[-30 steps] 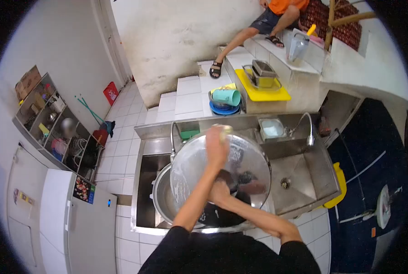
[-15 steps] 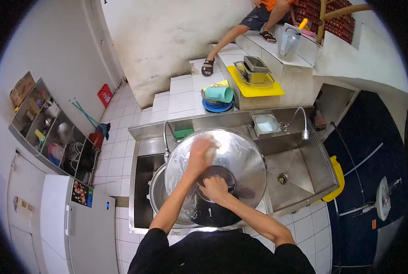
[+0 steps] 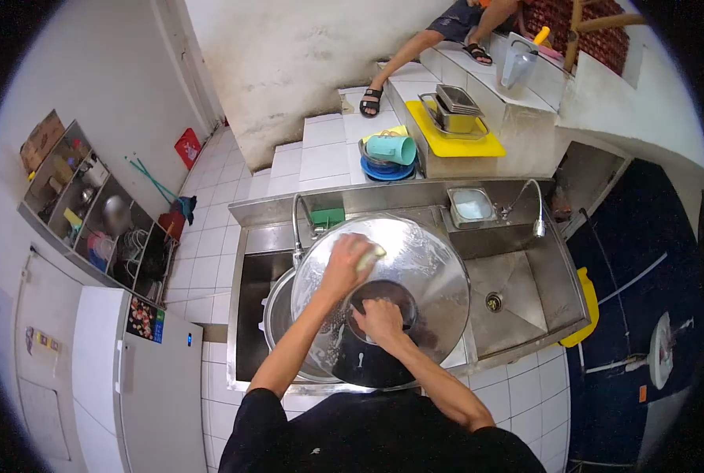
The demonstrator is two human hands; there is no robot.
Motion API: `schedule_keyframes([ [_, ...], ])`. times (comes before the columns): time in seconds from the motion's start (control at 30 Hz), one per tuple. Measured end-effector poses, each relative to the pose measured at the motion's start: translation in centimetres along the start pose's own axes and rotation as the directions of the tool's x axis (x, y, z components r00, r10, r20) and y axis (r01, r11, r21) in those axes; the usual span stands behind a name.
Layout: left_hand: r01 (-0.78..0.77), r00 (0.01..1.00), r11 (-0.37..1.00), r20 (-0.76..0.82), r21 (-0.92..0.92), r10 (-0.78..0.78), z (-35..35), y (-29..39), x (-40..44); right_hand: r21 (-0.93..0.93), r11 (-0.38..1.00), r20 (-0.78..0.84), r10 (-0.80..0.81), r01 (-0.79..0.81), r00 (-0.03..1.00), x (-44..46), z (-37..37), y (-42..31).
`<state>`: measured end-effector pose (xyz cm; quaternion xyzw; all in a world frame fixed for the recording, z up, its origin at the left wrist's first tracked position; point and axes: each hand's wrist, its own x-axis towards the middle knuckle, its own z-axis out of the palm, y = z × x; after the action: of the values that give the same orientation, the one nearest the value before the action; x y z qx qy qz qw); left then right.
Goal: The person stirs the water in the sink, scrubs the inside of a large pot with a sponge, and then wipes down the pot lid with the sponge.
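A large, shiny, round metal lid leans tilted over the sink, with soapy streaks across its surface. My left hand is closed round a pale sponge and presses it on the lid's upper left part. At the lid's middle, my right hand is closed round the lid's handle, which my fingers mostly hide. Beneath the lid, a big metal pot shows its left rim and one side handle in the left sink basin.
A faucet rises close to the lid's left edge. Right of it lies the other basin, with a second faucet. Behind are a soap tray, stacked bowls with a mug, and a person's leg on the steps.
My left hand has moved slightly down across the lid with the sponge. My right hand keeps its hold on the handle. The whole view has shifted a little.
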<state>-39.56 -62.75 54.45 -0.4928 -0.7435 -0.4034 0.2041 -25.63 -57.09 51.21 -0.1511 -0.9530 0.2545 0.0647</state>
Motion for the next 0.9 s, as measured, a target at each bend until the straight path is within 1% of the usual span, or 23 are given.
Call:
schedule_keyframes([
  [0.03,0.057,0.998,0.998,-0.034,0.010,-0.056,-0.1,-0.7,-0.4,-0.006,1.000,0.004,-0.006,0.006,1.000,-0.1,-0.2,0.4],
  [0.07,0.157,0.981,0.985,-0.123,0.064,-0.149,0.5,-2.1,-1.3,-0.014,0.999,-0.011,0.041,-0.041,0.999,-0.3,-0.4,0.8],
  [0.13,0.138,0.988,0.989,-0.072,0.053,-0.134,0.4,-0.9,-3.2,0.011,0.989,-0.042,0.150,-0.150,0.988,-0.3,-0.9,1.5],
  [0.17,0.126,0.992,0.991,-0.024,0.041,-0.126,0.4,-0.2,-4.2,0.014,0.987,-0.043,0.160,-0.159,0.986,-0.2,-1.0,1.9],
  [0.23,0.148,0.989,0.988,-0.029,0.049,-0.147,0.8,0.6,-5.9,0.074,0.970,-0.075,0.237,-0.231,0.969,-0.2,-1.2,3.1],
  [0.27,0.167,0.985,0.984,-0.044,0.064,-0.164,1.0,0.7,-6.3,0.085,0.974,-0.169,0.222,-0.210,0.960,-0.2,-0.7,3.7],
  [0.3,0.176,0.984,0.983,-0.036,0.060,-0.174,1.0,0.6,-5.9,0.084,0.972,-0.158,0.229,-0.218,0.960,-0.3,-0.5,4.0],
  [0.33,0.269,0.950,0.957,-0.195,0.110,-0.245,1.1,0.2,-5.0,0.177,0.959,-0.162,0.249,-0.220,0.955,-0.3,-0.5,4.4],
  [0.37,0.372,0.886,0.916,-0.351,0.147,-0.303,1.2,0.1,-4.7,0.267,0.938,-0.159,0.271,-0.223,0.949,-0.6,-0.5,4.6],
  [0.4,0.413,0.865,0.896,-0.379,0.164,-0.329,1.4,0.5,-4.9,0.321,0.927,-0.179,0.262,-0.196,0.948,-0.7,-0.8,4.6],
  [0.43,0.428,0.859,0.889,-0.380,0.162,-0.344,1.4,1.4,-5.7,0.314,0.928,-0.165,0.260,-0.199,0.951,-0.6,-1.0,4.8],
  [0.47,0.336,0.927,0.932,-0.225,0.134,-0.302,1.3,2.5,-6.6,0.397,0.880,-0.169,0.348,-0.260,0.922,-0.2,-1.1,5.0],
  [0.5,0.246,0.968,0.965,-0.064,0.088,-0.241,1.2,3.3,-7.4,0.478,0.820,-0.163,0.436,-0.316,0.885,0.1,-1.2,5.3],
  [0.53,0.132,0.991,0.987,-0.011,0.091,-0.131,1.2,3.6,-8.2,0.462,0.851,-0.232,0.388,-0.250,0.892,0.3,-0.7,5.9],
  [0.57,0.148,0.989,0.985,-0.008,0.092,-0.148,1.7,3.3,-8.1,0.458,0.851,-0.217,0.388,-0.258,0.896,0.5,-0.4,6.2],
  [0.63,0.263,0.964,0.956,-0.065,0.129,-0.256,3.0,1.7,-6.6,0.507,0.815,-0.168,0.412,-0.280,0.896,0.4,0.5,6.1],
  [0.67,0.267,0.961,0.953,-0.108,0.142,-0.253,3.6,0.9,-5.5,0.541,0.781,-0.126,0.443,-0.313,0.888,0.4,0.6,5.6],
  [0.7,0.277,0.958,0.950,-0.109,0.141,-0.264,3.5,1.4,-5.9,0.536,0.783,-0.119,0.441,-0.317,0.890,0.3,0.9,5.6],
  [0.77,0.149,0.988,0.983,0.028,0.108,-0.152,3.0,2.3,-6.6,0.545,0.779,-0.199,0.481,-0.311,0.854,1.2,1.5,6.2],
  [0.8,0.105,0.989,0.992,0.102,0.062,-0.111,2.4,3.1,-7.9,0.547,0.780,-0.202,0.474,-0.302,0.857,1.8,1.9,6.9],
  [0.83,0.096,0.989,0.993,0.105,0.068,-0.103,2.0,3.2,-8.5,0.593,0.733,-0.168,0.516,-0.332,0.840,2.4,2.2,7.7],
  [0.87,0.029,0.979,0.998,0.200,0.058,-0.040,1.7,3.2,-9.0,0.640,0.677,-0.130,0.563,-0.365,0.816,2.6,2.8,8.3],
  [0.9,-0.032,0.954,0.999,0.298,0.038,0.019,1.4,3.3,-9.6,0.648,0.664,-0.124,0.575,-0.372,0.809,2.5,3.1,8.0],
])
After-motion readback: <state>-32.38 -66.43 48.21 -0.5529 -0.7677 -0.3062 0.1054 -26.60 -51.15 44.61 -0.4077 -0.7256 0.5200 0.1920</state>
